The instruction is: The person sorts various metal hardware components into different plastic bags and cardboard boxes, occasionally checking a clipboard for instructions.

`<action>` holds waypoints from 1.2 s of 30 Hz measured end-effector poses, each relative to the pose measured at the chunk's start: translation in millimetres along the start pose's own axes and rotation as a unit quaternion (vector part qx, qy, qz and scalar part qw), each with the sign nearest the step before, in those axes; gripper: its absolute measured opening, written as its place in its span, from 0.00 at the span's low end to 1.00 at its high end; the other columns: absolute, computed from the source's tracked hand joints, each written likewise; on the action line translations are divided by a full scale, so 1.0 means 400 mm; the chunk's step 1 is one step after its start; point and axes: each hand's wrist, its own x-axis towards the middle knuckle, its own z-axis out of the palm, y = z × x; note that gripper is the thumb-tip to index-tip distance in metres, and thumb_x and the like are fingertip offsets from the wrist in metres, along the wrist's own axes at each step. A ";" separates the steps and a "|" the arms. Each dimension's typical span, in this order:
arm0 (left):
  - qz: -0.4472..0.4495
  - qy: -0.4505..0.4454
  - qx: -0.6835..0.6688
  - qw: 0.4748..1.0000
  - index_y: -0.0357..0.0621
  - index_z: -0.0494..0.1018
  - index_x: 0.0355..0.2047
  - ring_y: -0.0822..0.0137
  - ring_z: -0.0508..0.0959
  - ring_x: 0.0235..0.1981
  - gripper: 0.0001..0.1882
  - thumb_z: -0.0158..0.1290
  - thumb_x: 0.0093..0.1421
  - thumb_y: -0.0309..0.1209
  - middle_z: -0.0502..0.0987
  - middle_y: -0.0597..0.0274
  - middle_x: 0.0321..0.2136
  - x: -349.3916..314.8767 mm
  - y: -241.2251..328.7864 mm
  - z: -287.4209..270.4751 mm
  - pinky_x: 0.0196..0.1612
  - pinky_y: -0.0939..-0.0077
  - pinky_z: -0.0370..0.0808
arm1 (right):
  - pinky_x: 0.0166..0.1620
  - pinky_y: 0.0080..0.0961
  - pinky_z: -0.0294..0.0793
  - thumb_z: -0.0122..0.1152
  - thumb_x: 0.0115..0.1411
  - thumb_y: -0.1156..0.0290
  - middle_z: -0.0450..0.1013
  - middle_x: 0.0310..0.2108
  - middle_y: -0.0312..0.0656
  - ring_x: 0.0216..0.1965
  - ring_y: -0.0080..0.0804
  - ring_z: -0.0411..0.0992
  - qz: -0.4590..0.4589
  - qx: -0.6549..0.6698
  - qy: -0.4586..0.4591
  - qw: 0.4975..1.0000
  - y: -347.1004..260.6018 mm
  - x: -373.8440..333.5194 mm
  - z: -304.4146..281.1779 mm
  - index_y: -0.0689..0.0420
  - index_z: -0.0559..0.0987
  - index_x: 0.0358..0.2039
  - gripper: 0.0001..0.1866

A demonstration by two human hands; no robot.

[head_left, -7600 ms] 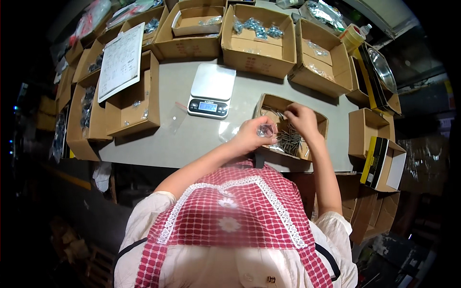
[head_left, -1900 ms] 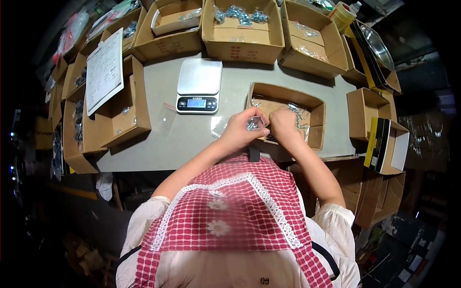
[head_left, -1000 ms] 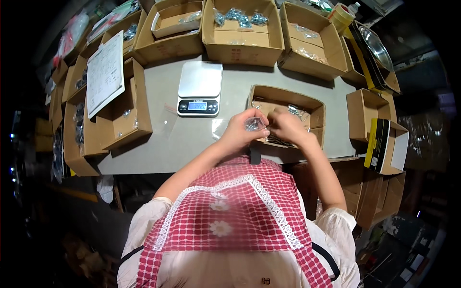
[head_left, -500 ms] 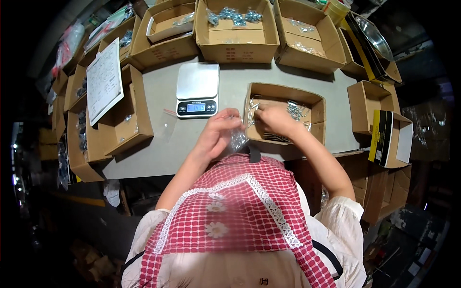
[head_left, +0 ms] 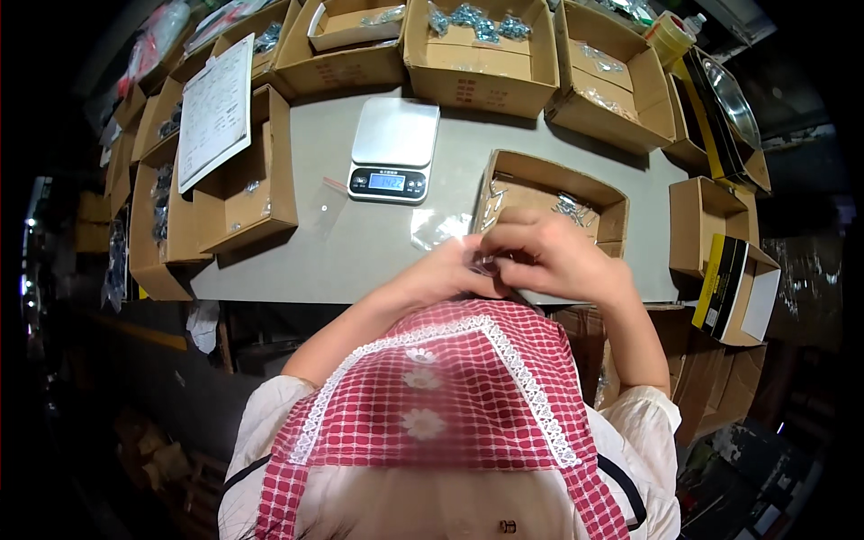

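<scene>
My left hand [head_left: 457, 270] is closed on a clear plastic bag [head_left: 438, 229], which sticks out past the fingers over the table. My right hand [head_left: 553, 256] meets it at the bag, its fingers bent together at the bag's mouth. Whatever those fingers hold is hidden. Just beyond my right hand stands a shallow cardboard box [head_left: 615, 212] with loose thin metal pins or screws [head_left: 572, 210] in it. Left of the box a digital kitchen scale [head_left: 393, 135] lies on the table, its display lit and its platform bare.
Cardboard boxes [head_left: 481, 90] with small bagged parts line the far edge of the grey table [head_left: 306, 261]. More boxes [head_left: 247, 211] stand at the left, with a sheet of paper [head_left: 216, 112] leaning on them. At the right are smaller boxes [head_left: 711, 202], a metal bowl [head_left: 731, 99] and tape rolls [head_left: 670, 38].
My right hand has come out of the cardboard box to the bag at my left hand. My left hand has turned and moved slightly right. The whole view has shifted a little.
</scene>
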 end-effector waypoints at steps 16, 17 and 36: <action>0.043 -0.003 0.074 0.996 0.44 0.75 0.39 0.70 0.73 0.44 0.16 0.68 0.51 0.29 0.74 0.65 0.38 -0.024 -0.021 -0.027 0.52 0.73 0.67 | 0.46 0.43 0.77 0.68 0.46 0.77 0.70 0.43 0.50 0.46 0.52 0.74 0.173 -0.239 -0.015 0.955 0.337 0.035 0.124 0.61 0.76 0.42 0.20; 0.039 -0.001 0.067 0.997 0.44 0.75 0.39 0.70 0.73 0.44 0.16 0.67 0.51 0.29 0.74 0.65 0.38 -0.025 -0.022 -0.029 0.52 0.74 0.68 | 0.46 0.43 0.76 0.68 0.46 0.77 0.70 0.43 0.51 0.47 0.52 0.73 0.190 -0.248 -0.014 0.950 0.347 0.035 0.134 0.61 0.75 0.40 0.18; 0.023 -0.014 0.058 0.998 0.44 0.75 0.37 0.71 0.74 0.41 0.15 0.67 0.51 0.29 0.75 0.66 0.36 -0.018 -0.018 -0.036 0.47 0.76 0.70 | 0.27 0.26 0.75 0.62 0.57 0.71 0.75 0.22 0.45 0.22 0.31 0.75 0.352 0.183 0.117 0.910 0.275 -0.021 0.016 0.66 0.80 0.31 0.10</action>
